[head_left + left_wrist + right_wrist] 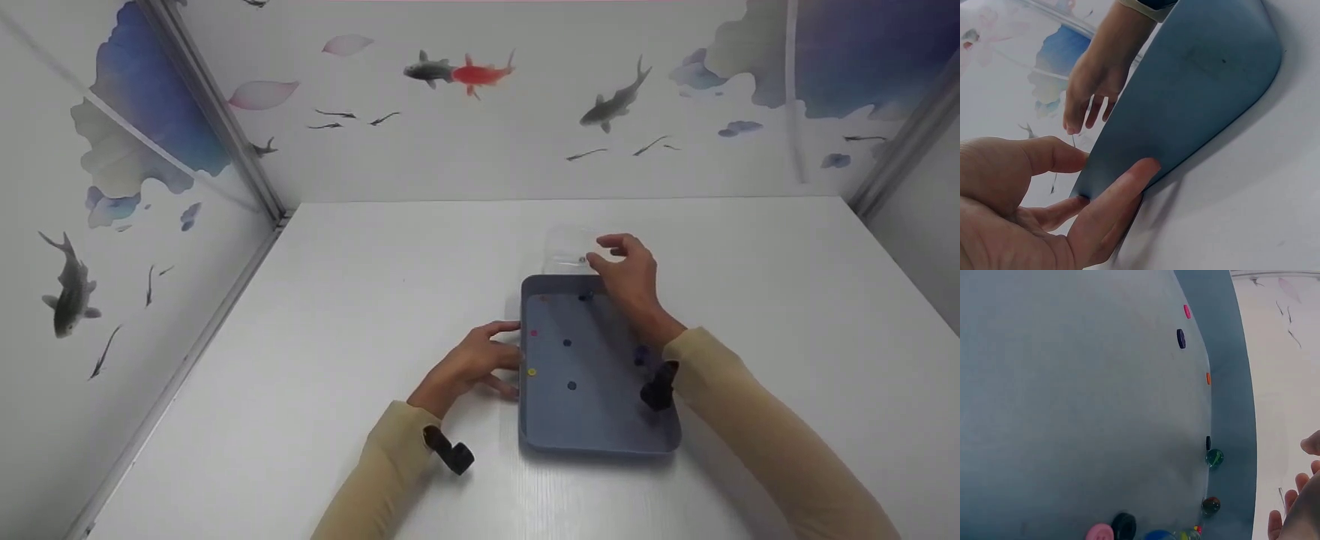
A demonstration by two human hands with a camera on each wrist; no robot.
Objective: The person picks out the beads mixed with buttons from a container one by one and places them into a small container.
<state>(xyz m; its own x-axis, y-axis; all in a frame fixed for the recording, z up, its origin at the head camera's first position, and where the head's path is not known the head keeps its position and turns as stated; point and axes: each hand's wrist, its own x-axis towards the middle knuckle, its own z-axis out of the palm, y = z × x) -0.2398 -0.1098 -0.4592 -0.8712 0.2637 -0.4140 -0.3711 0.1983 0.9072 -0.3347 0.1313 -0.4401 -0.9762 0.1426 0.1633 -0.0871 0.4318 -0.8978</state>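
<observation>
Beside the long left wall of a blue-grey tray [600, 420], my left hand [474, 358] touches the outside with its fingers spread. One straight finger lies along that wall in the left wrist view. My right hand [630, 271] reaches past the tray's far end, over a clear container [562, 238]. Its thumb and index finger are apart, and a small round thing [582, 259] shows just by the thumb tip. Inside the tray lie several buttons, among them a yellow button [532, 372] and a pink button [1099, 532], and marbles such as a green marble [1215, 457].
The tray and container are on a white table [337, 300]. White panels painted with fish [480, 74] rise at the back and left, joined by a metal post [217, 112]. My right forearm crosses the tray's right wall. Each wrist carries a black camera [450, 452].
</observation>
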